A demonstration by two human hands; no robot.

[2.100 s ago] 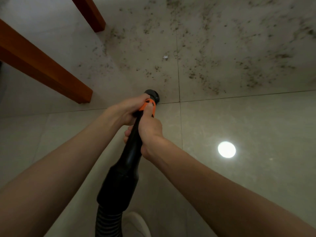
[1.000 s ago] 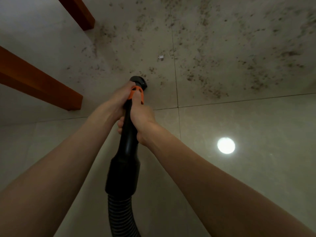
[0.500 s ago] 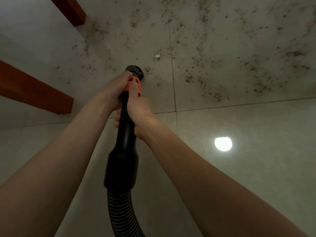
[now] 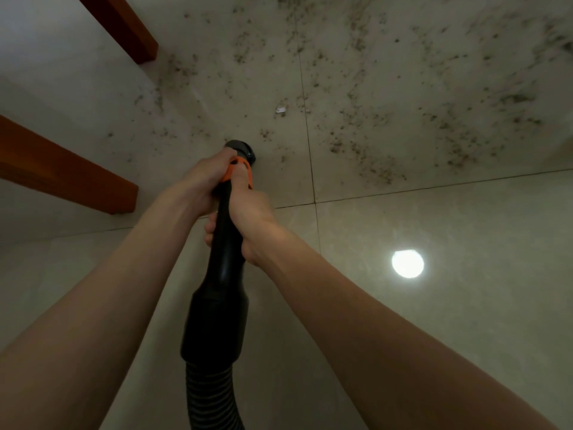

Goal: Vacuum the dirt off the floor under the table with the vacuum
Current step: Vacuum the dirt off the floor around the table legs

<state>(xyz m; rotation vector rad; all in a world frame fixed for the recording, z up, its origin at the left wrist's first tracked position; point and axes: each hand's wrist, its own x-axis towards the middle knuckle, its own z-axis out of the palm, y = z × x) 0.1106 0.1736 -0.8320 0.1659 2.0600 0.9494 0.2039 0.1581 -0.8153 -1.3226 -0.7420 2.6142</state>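
I grip the vacuum (image 4: 220, 274) pipe with both hands: left hand (image 4: 206, 178) wrapped near the tip, right hand (image 4: 248, 212) curled just behind. The nozzle sits at the near edge of the dirt (image 4: 372, 144). I should push slowly far and right, keeping it low on the floor (image 4: 465, 305).

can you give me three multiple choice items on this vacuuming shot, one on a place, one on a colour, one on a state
1. Where is the small white scrap?
A. beyond the nozzle
B. beside the light reflection
C. under a wooden leg

2. What colour is the collar on the black plastic vacuum wand?
A. blue
B. orange
C. green

3. How is the wand held?
A. one hand
B. lying loose
C. both hands

A: it lies among dirt specks past the tip.
B: orange band.
C: left hand and right hand wrap it.
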